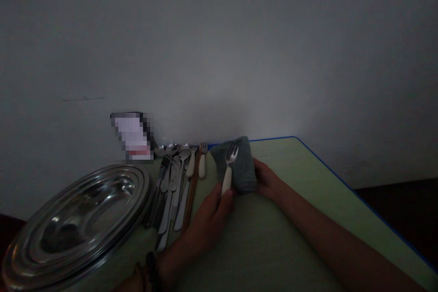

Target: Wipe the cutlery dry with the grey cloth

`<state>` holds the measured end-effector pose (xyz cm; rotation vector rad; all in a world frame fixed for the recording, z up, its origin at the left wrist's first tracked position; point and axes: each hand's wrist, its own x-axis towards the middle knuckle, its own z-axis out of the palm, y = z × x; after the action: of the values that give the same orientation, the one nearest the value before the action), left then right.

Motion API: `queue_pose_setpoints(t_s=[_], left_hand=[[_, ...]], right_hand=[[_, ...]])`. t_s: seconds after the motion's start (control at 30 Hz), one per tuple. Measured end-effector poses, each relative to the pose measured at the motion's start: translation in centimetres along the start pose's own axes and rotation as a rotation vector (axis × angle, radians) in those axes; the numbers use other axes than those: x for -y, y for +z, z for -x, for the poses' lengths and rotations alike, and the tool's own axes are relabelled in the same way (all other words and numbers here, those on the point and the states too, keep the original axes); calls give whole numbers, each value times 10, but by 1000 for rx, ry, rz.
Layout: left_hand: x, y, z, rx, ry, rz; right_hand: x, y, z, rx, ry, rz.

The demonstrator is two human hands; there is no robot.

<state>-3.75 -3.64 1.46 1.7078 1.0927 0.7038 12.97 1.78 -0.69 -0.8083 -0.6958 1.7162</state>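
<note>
My left hand (pixel 214 212) grips a small fork (pixel 227 171) by its pale handle, tines pointing up and away from me. Behind the fork is a grey-green cloth (pixel 243 164), folded or bunched, which my right hand (pixel 267 179) holds from its right side. The fork's head overlaps the cloth in view; whether they touch I cannot tell. Most of my right fingers are hidden behind the cloth. Left of my left hand lies a row of cutlery (pixel 174 187): several spoons, forks and knives. Wooden chopsticks (pixel 194 187) and another pale-handled fork (pixel 203 162) lie at its right end.
A stack of round metal divided plates (pixel 137 175) stands at the left of the green table (pixel 273 237). A phone (pixel 132 134), blurred out, leans on the wall behind it. The table's blue edge (pixel 342 180) runs along the right; the wall closes off the back.
</note>
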Motion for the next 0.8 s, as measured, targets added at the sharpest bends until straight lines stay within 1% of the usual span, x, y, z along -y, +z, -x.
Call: queue_pose_setpoints(t_s=[0.07,0.13,0.2,0.3,0.4,0.5,0.6,0.8], left_hand=[[-1,0,0,7,5,-6],[-2,0,1,17,3,-3],[-3,0,0,33,0,-5],[-4,0,-1,52,15,-33],[-4,0,-3,57,24,-64],[-4,0,-3,43,3,-63],[-6,0,-3,37,-13,-70],[-7,0,-2,54,4,-97]], right_hand=[[2,1,3,9,57,-18],[3,3,4,30,84,-30],[2,5,4,77,81,-37],[0,7,0,134,23,-47],[-4,11,-3,105,-54,-43],[-6,14,-3,85,-99,-17],[-6,14,-3,82,-92,20],[-6,11,-3,-4,-100,77]])
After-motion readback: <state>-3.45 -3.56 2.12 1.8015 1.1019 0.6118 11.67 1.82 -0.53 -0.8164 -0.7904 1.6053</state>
